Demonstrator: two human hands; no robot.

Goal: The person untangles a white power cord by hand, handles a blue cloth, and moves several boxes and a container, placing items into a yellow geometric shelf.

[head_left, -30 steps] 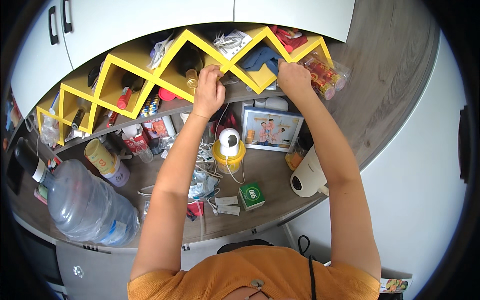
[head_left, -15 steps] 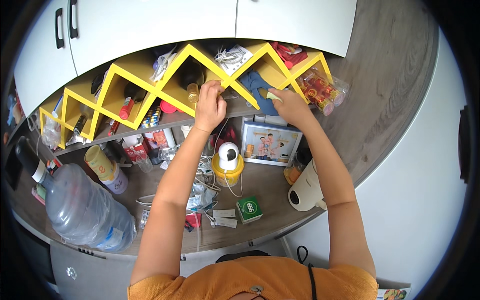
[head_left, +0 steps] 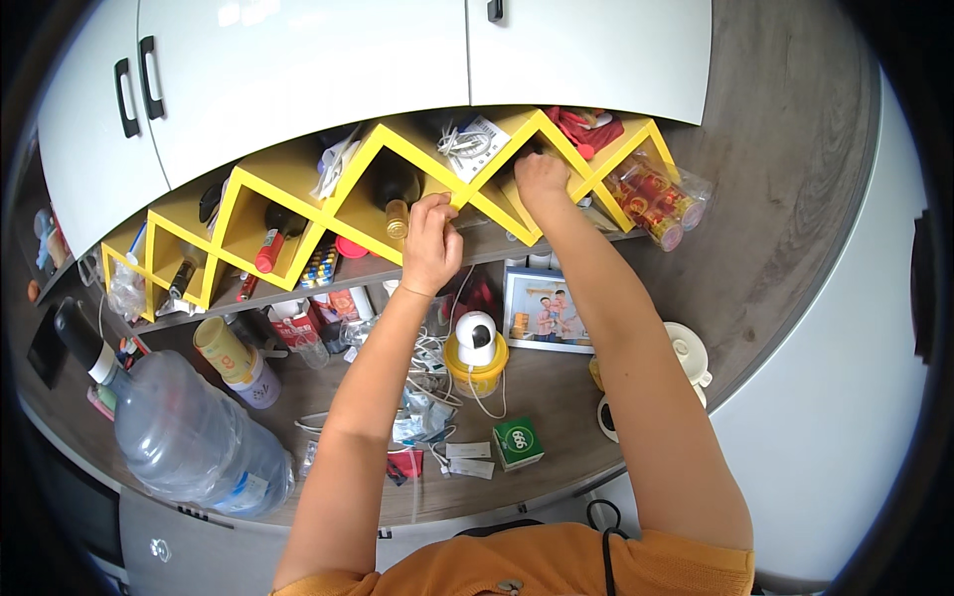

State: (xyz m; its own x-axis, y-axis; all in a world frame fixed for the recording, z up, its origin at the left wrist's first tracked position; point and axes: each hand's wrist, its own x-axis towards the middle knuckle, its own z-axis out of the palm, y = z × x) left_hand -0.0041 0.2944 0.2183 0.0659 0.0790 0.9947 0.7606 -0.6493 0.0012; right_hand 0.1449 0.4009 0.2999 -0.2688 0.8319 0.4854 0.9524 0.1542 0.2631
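Observation:
A yellow zigzag wine rack stands on the shelf under the white cabinets. My left hand is closed on the front edge of the rack, beside a dark bottle with a gold neck. Inside the diamond compartment to its right is my right hand, its fingers curled and pointing inward. Whatever those fingers hold is hidden. White cable and a paper label lie in the V above, between my hands.
Clear-wrapped red-and-gold cans poke out at the rack's right end. Below are a framed photo, a white camera on a yellow tub, tangled cables, a green box and a large plastic water bottle.
My right hand has gone deeper into the compartment, and the blue cloth it was on is out of sight. My left hand keeps its place on the rack. The whole view has shifted slightly.

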